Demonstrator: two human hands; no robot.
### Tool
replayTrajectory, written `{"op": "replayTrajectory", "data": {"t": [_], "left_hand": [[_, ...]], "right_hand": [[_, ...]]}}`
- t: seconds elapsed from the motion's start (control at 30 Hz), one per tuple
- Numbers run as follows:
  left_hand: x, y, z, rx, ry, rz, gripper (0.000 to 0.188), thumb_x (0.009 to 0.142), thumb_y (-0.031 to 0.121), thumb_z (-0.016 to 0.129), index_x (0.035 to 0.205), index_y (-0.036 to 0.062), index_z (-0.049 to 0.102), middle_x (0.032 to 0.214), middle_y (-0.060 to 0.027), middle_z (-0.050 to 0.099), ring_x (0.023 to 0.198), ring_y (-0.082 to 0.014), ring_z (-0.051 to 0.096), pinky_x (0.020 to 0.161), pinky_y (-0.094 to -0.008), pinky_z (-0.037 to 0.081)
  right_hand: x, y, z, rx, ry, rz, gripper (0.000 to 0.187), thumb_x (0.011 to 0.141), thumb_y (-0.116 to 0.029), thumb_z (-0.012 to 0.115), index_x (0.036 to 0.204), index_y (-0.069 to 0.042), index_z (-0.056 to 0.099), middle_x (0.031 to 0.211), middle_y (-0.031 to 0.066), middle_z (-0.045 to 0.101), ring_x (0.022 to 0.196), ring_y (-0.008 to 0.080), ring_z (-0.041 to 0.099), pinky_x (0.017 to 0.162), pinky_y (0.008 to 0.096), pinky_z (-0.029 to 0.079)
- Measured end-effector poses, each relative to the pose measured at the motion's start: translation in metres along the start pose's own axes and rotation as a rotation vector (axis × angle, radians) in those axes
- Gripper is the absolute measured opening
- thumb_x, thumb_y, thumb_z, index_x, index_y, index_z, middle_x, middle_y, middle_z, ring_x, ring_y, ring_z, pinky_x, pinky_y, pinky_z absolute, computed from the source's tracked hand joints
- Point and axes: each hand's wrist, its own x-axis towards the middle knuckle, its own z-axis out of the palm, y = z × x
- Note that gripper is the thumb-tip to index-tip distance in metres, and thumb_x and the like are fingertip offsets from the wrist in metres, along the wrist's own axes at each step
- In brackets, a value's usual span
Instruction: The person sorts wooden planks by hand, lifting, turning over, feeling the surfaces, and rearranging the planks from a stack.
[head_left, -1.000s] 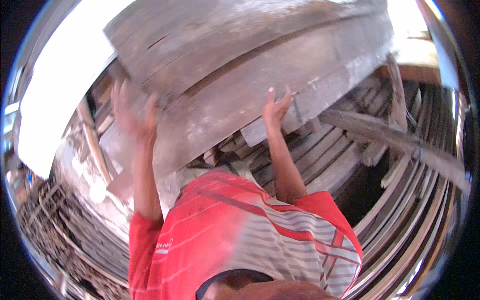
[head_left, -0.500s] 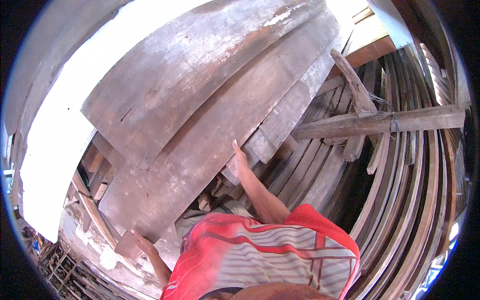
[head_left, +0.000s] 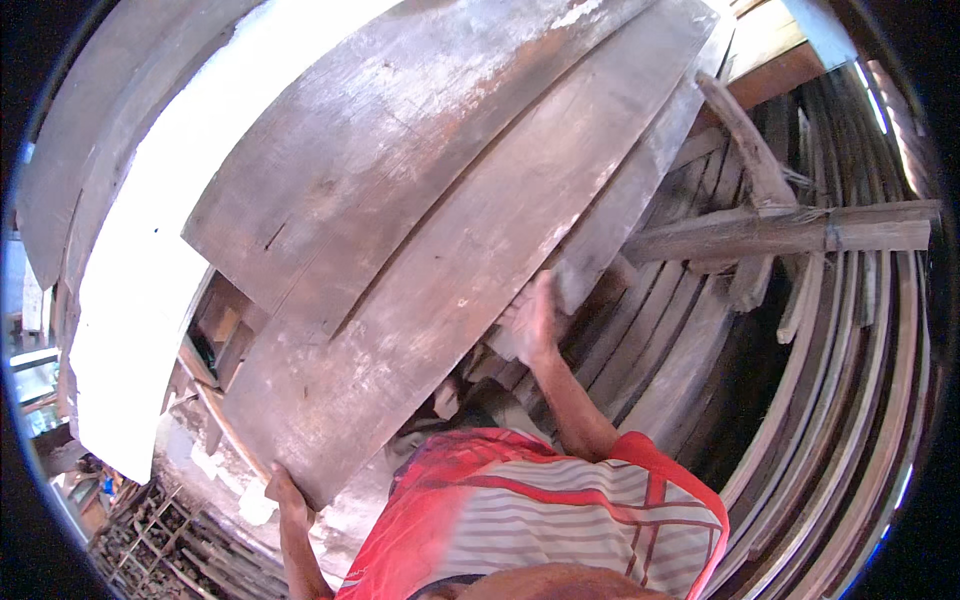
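A long, wide wooden board (head_left: 440, 290), grey-brown and worn, slants from near my body up to the far right. My left hand (head_left: 288, 490) is closed on its near corner, with part of the fingers hidden beneath. Along the board's right edge, my right hand (head_left: 533, 320) grips with the thumb raised and the fingers at the edge, partly out of sight. A second wide board (head_left: 350, 150) with whitish stains overlaps it on the far left side. Under the right edge lies another pale plank (head_left: 640, 200).
Long stacked planks (head_left: 800, 420) run along the right. A crossbeam (head_left: 860, 230) with an upright stick (head_left: 745, 145) tied to it stands over them. Beyond the boards is a bright white sheet-like area (head_left: 120, 350). Scrap wood (head_left: 160, 540) lies at lower left.
The near end of the board shows more fully at my left hand, which now wraps its corner. My right hand's fingers have shifted at the edge. The whole view has moved slightly.
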Motion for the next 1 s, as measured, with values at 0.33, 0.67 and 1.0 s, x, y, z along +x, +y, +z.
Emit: {"op": "replayTrajectory", "data": {"t": [0.33,0.67,1.0], "left_hand": [[-0.042,0.064,-0.021,0.332,-0.073,-0.234,0.087,0.098,0.072,0.031,0.150,0.0030,0.034,0.139,-0.0207,0.054,0.122,-0.0343,0.060,0.098,-0.0459,0.054],[-0.075,0.252,-0.002,0.484,-0.097,-0.433,0.072,0.101,0.067,0.035,0.125,0.0027,0.056,0.084,-0.0094,0.062,0.068,-0.0246,0.062,0.057,-0.0365,0.053],[-0.087,0.294,-0.008,0.631,0.051,0.075,0.092,0.096,0.076,0.031,0.143,-0.0016,0.046,0.124,-0.0239,0.061,0.109,-0.0337,0.064,0.086,-0.0443,0.055]], "right_hand": [[-0.009,-0.056,0.073,0.754,-0.092,-0.410,0.087,0.100,-0.068,0.033,0.156,-0.003,0.028,0.161,0.0128,0.030,0.144,0.0301,0.034,0.121,0.0415,0.024],[-0.030,-0.125,0.218,0.356,0.048,-0.866,0.081,0.106,-0.051,0.040,0.150,0.014,0.023,0.151,0.0325,0.033,0.141,0.0359,0.035,0.119,0.0426,0.024],[0.008,-0.112,0.268,0.168,0.151,-0.815,0.116,0.095,-0.077,0.028,0.149,0.021,-0.003,0.155,0.0445,0.000,0.151,0.0492,0.007,0.123,0.0554,0.011]]}}
